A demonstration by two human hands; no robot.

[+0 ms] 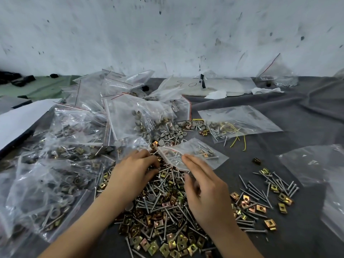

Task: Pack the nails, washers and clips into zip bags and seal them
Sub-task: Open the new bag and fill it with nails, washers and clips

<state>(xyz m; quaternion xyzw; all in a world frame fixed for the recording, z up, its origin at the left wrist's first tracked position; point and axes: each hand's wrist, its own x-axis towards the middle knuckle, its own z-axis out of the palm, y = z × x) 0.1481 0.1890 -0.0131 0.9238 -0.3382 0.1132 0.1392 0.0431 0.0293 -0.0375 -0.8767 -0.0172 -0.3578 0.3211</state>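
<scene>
Mid-frame, my left hand point(134, 170) curls into the pile of nails and clips point(163, 205); I cannot tell what it grips. My right hand point(206, 190) touches the zip bag point(197, 153) with straight fingers.

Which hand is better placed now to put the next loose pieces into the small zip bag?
Left. The left hand has its fingers curled in the loose pile of nails and clips, beside the mouth of the small zip bag. The right hand is busy: its fingers lie on that bag.
</scene>
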